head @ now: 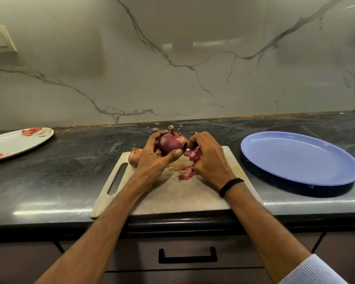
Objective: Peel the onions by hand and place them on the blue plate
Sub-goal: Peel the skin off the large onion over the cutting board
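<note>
1. A person's left hand (155,152) cups a red onion (171,144) above the far part of a pale cutting board (172,193), thumb pressed across the near face of the bulb and fingers curled round its far side, the dry stem tip pointing up.

2. The right hand (208,158) meets the onion from the right, its fingertips closed on a curl of purple skin (195,153) that hangs just beside the bulb; whether that strip is still joined to the onion cannot be told from this angle. A black band (231,186) circles the right wrist.

3. Loose peel scraps (186,173) lie on the board just under the hands.

4. A second onion (134,157), paler and with its skin on, rests on the board to the left, partly hidden behind the left wrist.

5. The board sits at the front edge of a dark, marbled worktop (80,160), its handle slot turned to the left.

6. A blue plate (299,158) stands on the worktop just to the right of the board, with nothing on it.

7. A white plate with a red flower pattern (19,143) sits well apart at the far left, against a veined marble wall (172,68).

8. A drawer with a black handle (188,256) shows below the worktop edge.
</note>
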A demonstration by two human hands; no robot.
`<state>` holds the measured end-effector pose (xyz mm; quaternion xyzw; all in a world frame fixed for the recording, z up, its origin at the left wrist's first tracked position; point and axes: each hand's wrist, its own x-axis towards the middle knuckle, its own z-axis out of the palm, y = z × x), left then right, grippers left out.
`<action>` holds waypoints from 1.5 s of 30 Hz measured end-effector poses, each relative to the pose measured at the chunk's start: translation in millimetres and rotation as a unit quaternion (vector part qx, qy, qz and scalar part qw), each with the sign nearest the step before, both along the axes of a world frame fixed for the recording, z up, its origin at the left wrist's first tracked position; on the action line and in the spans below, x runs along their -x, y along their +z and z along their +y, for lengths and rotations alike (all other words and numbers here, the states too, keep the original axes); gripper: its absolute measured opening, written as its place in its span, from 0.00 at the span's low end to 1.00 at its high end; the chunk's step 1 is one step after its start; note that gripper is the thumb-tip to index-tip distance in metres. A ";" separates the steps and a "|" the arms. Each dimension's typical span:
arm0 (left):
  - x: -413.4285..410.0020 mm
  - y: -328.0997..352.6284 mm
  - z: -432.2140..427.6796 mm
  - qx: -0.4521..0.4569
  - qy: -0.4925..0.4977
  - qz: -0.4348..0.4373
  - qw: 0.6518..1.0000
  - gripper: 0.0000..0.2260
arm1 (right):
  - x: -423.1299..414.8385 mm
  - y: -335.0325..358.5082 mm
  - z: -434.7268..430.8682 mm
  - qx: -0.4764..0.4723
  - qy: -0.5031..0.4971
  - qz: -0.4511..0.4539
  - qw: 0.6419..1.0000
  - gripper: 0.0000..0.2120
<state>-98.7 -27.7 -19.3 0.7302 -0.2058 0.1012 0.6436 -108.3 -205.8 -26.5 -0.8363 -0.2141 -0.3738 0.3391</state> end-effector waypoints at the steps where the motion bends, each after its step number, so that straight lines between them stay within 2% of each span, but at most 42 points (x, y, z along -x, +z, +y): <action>1: 0.0 0.0 0.0 0.006 -0.001 0.006 1.000 0.37 | 0.1 0.2 -1.2 -0.006 0.000 -0.001 1.000 0.09; 7: 0.7 -0.7 3.3 0.067 -0.019 0.048 0.996 0.35 | 1.7 0.0 -2.6 -0.032 -0.002 0.052 0.998 0.09; 11: 1.5 0.8 1.6 0.081 -0.025 0.056 0.995 0.35 | 0.0 -1.7 -4.1 0.017 -0.028 0.104 0.994 0.28; 15: 0.8 1.0 1.4 0.039 -0.007 0.026 0.999 0.34 | 3.3 -0.5 -0.8 0.009 -0.004 0.077 0.997 0.32; 20: -0.1 -0.8 -2.0 -0.018 -0.004 -0.027 0.999 0.35 | 0.8 -1.2 1.2 0.004 -0.010 0.073 0.997 0.28; 24: -4.4 -4.7 -0.6 -0.047 -0.008 -0.037 0.998 0.35 | -2.4 -4.3 0.7 0.018 -0.024 0.036 0.999 0.22; 35: -7.2 -6.8 1.1 -0.084 -0.015 -0.052 0.995 0.32 | -0.8 -3.0 0.0 0.053 -0.016 0.026 0.998 0.18; 38: -7.6 -5.8 1.8 -0.043 -0.014 -0.014 0.999 0.33 | 1.2 -2.1 0.8 0.053 -0.013 0.002 0.999 0.08; 41: -7.1 -3.4 2.5 0.009 -0.007 0.018 1.000 0.34 | 3.0 -1.1 2.7 0.012 -0.014 -0.021 1.000 0.15; 45: -5.2 -2.9 1.9 -0.019 -0.001 -0.005 1.000 0.34 | 1.8 -1.3 0.9 0.001 -0.011 0.023 1.000 0.11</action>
